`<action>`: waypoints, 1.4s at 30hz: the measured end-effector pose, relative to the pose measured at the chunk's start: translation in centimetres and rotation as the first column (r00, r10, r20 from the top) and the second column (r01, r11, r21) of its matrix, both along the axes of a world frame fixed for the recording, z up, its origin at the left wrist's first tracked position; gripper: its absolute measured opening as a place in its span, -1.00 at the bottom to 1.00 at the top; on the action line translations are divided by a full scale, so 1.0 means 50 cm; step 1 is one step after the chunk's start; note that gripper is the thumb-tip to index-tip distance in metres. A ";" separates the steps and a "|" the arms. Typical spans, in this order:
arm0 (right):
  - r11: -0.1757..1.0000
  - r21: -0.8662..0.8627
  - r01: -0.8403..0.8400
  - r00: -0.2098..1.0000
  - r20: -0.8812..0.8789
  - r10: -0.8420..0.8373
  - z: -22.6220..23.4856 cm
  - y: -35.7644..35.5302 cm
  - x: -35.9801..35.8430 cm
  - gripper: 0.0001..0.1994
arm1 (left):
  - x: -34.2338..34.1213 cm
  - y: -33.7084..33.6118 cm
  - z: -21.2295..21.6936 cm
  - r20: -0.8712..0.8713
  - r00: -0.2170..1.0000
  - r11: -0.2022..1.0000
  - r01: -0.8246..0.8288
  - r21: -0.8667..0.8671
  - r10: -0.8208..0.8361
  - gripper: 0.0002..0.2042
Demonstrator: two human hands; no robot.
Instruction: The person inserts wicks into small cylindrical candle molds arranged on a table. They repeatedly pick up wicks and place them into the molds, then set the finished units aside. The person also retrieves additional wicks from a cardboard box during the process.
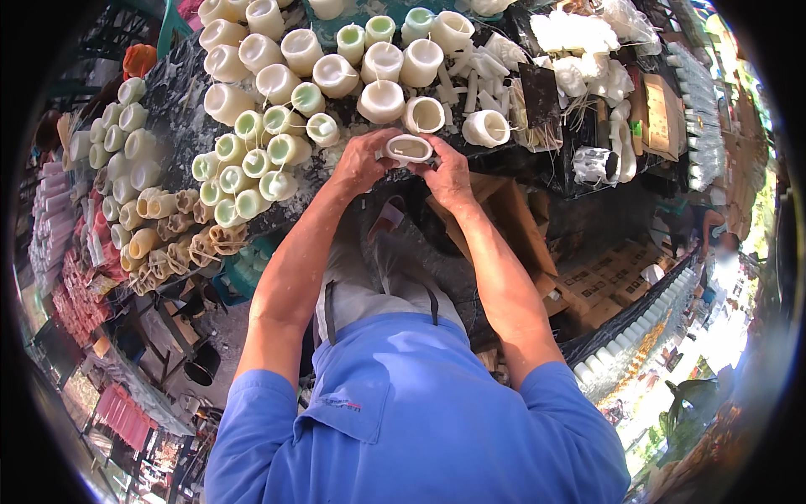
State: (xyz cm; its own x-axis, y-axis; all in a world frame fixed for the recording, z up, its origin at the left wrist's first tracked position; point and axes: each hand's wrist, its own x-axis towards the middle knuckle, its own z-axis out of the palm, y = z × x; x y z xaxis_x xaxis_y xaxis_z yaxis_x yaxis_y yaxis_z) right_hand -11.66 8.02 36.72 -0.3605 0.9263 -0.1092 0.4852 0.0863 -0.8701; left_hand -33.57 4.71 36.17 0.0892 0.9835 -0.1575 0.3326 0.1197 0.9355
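Note:
Between my two hands is a white wax candle cup (409, 159), its hollow mouth facing up and looking oval. My left hand (366, 163) is closed on its left side, my right hand (450, 178) on its right side. Just beyond it on the dark, wax-spattered table stand a hollow white candle cup (424, 115) and a thick white candle (381, 102). A white candle with a wick (486, 128) stands to the right. Left of my hands is a group of pale green candles (278, 185), many with wicks showing.
More white candles (302, 52) crowd the table's far side. Brownish cups (179, 250) line its left edge. Broken wax sticks (474, 71), white wax lumps (588, 71) and cardboard (663, 118) lie right. Below the table is an open carton (516, 223). Another person (703, 228) is far right.

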 end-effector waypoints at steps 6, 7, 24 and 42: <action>0.998 -0.021 0.065 0.981 0.183 -0.060 0.089 -0.004 0.003 -0.46 | -0.007 -0.017 0.009 -0.090 0.996 0.998 0.021 0.060 -0.016 -0.25; 0.989 -0.065 0.131 0.971 0.209 -0.115 0.112 0.001 0.012 -0.64 | -0.006 -0.017 0.010 -0.106 0.994 0.998 0.017 0.054 -0.011 -0.25; 0.995 -0.087 0.054 0.497 0.866 0.049 -0.019 0.419 -0.070 -0.60 | -0.003 -0.078 0.020 -0.205 0.973 0.993 -0.087 0.081 0.103 -0.29; 0.992 0.011 0.126 0.910 0.398 -0.119 0.183 0.313 0.062 -0.61 | 0.007 -0.063 0.073 -0.234 0.952 0.926 -0.102 0.364 0.197 -0.65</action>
State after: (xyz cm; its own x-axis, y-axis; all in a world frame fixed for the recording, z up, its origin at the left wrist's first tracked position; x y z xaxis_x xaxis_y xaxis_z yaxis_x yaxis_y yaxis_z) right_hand -8.58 23.69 45.88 -0.1682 0.9576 -0.2338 0.7969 -0.0075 -0.6041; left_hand -33.22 1.57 39.83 -0.0611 0.9789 0.1948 0.5740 -0.1252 0.8092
